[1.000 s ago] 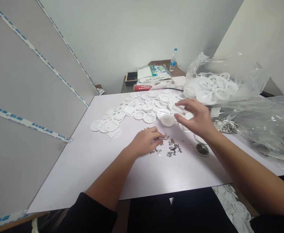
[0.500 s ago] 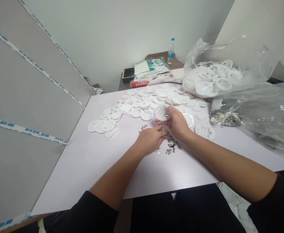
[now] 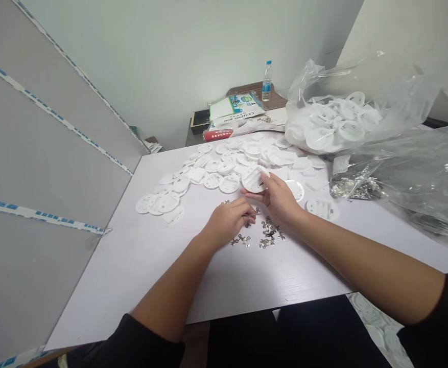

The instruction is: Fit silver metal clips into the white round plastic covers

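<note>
My right hand (image 3: 279, 197) holds a round white plastic piece (image 3: 253, 180) by its right edge, thumb on top and fingers beneath. The piece is tilted, with slots and ridges on its face. Just below and left of it, my left hand (image 3: 227, 220) is closed in a pinch on a small metal clip (image 3: 257, 210), which shows at the fingertips. A loose pile of similar metal clips (image 3: 270, 230) lies on the table below my right hand. A few more metal clips (image 3: 242, 239) lie beside my left hand, partly hidden by it.
Many round white pieces (image 3: 229, 183) spread across the table's far side (image 3: 124, 286). At right stand a clear bag of white pieces (image 3: 319, 138) and a plastic bag of metal parts (image 3: 361, 188). A water bottle (image 3: 266, 82) stands behind; a grey partition (image 3: 36, 153) borders the left.
My left hand has drawn slightly left with its fingertips lifted, uncovering more metal clips. My right hand keeps hold of the round white piece, its lower fingers now straighter.
</note>
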